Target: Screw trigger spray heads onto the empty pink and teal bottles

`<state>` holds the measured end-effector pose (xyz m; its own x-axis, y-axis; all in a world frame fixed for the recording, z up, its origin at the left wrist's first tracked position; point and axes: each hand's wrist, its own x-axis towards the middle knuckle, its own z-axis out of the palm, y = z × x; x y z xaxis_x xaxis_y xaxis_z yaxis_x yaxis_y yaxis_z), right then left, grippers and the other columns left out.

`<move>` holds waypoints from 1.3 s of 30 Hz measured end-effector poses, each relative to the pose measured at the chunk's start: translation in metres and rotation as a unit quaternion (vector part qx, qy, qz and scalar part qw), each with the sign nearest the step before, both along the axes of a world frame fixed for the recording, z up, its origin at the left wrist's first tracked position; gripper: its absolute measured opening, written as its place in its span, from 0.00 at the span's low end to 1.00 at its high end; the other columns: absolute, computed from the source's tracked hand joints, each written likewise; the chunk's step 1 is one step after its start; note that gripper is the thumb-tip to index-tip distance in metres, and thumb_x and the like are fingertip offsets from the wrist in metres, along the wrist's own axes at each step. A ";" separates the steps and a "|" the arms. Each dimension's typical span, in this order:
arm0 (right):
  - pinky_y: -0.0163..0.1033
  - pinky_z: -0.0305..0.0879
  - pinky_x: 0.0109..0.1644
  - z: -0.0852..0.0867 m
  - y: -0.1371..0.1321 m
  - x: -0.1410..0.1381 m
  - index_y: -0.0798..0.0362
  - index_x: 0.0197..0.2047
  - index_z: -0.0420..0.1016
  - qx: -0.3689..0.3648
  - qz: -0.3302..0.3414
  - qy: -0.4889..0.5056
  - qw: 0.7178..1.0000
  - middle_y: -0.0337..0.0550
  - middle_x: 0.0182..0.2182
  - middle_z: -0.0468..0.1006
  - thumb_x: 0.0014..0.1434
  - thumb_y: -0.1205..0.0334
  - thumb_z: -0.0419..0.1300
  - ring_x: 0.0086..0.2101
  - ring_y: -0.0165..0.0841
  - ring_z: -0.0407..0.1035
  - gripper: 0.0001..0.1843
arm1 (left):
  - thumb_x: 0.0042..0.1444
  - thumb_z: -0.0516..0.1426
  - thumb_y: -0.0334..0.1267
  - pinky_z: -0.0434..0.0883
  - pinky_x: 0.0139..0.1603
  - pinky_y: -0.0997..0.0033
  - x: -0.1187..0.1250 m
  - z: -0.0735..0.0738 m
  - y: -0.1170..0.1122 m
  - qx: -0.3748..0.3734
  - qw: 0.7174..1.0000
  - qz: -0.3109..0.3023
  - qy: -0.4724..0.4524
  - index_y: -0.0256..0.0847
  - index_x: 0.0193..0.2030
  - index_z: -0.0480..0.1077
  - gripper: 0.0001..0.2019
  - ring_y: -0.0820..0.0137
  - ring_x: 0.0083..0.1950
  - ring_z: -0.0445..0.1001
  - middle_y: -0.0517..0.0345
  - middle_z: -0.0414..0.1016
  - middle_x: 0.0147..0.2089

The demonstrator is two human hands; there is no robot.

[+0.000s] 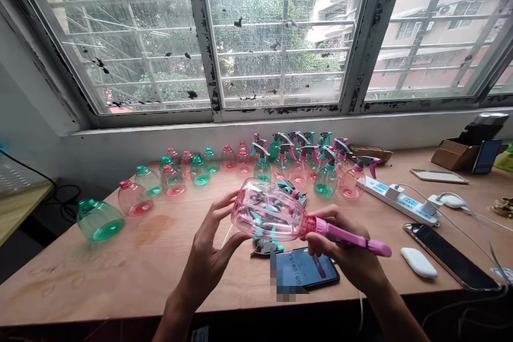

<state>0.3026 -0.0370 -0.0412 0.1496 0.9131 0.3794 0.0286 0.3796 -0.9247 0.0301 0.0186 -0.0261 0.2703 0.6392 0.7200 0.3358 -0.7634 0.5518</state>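
Observation:
A clear pink spray bottle [268, 211] lies tilted on its side in the air over the table, its base toward the left. My left hand [214, 240] holds the base end between thumb and fingers. At the neck, my right hand [344, 251] is closed around the pink collar of the spray head [352, 238], whose handle points right. Behind the bottle, partly seen through it, lie several loose spray heads [267, 247] in grey, teal and pink. A phone [306, 270] showing a timer rests beneath, between my hands.
Open-necked green [100, 222] and pink bottles [135, 200] stand at the left. Bottles with spray heads fitted [326, 176] cluster at the back centre. On the right are a power strip [396, 200], a white earbud case [419, 263], a dark phone [452, 256] and a cardboard box [455, 154].

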 end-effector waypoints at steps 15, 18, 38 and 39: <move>0.35 0.70 0.22 0.002 0.005 0.002 0.48 0.39 0.76 -0.038 0.080 0.082 0.993 0.34 0.20 0.83 0.67 0.43 0.74 0.19 0.33 0.73 0.19 | 0.74 0.63 0.43 0.72 0.77 0.51 0.002 -0.004 0.000 -0.004 0.999 -0.010 0.046 0.56 0.69 0.69 0.20 0.56 0.80 0.70 0.49 0.71 0.77; 0.35 0.71 0.23 0.003 0.005 0.000 0.48 0.38 0.77 -0.051 0.055 0.069 0.995 0.35 0.21 0.84 0.62 0.46 0.78 0.21 0.34 0.75 0.19 | 0.68 0.67 0.54 0.71 0.78 0.45 0.003 -0.010 -0.001 -0.044 0.997 -0.001 0.056 0.52 0.71 0.67 0.29 0.48 0.80 0.69 0.43 0.74 0.76; 0.37 0.75 0.29 -0.002 0.013 0.018 0.49 0.36 0.84 -0.021 0.058 -0.123 0.991 0.38 0.28 0.85 0.63 0.48 0.77 0.28 0.38 0.80 0.15 | 0.68 0.65 0.59 0.68 0.79 0.35 0.012 -0.011 -0.007 -0.120 0.993 -0.004 0.018 0.47 0.64 0.67 0.27 0.41 0.83 0.61 0.35 0.67 0.80; 0.37 0.75 0.29 -0.002 0.013 0.017 0.49 0.35 0.84 -0.027 0.057 -0.122 0.990 0.39 0.28 0.86 0.65 0.45 0.75 0.28 0.38 0.80 0.16 | 0.68 0.65 0.58 0.68 0.79 0.36 0.014 -0.011 -0.007 -0.120 0.993 -0.006 0.013 0.48 0.64 0.67 0.26 0.43 0.84 0.61 0.36 0.66 0.81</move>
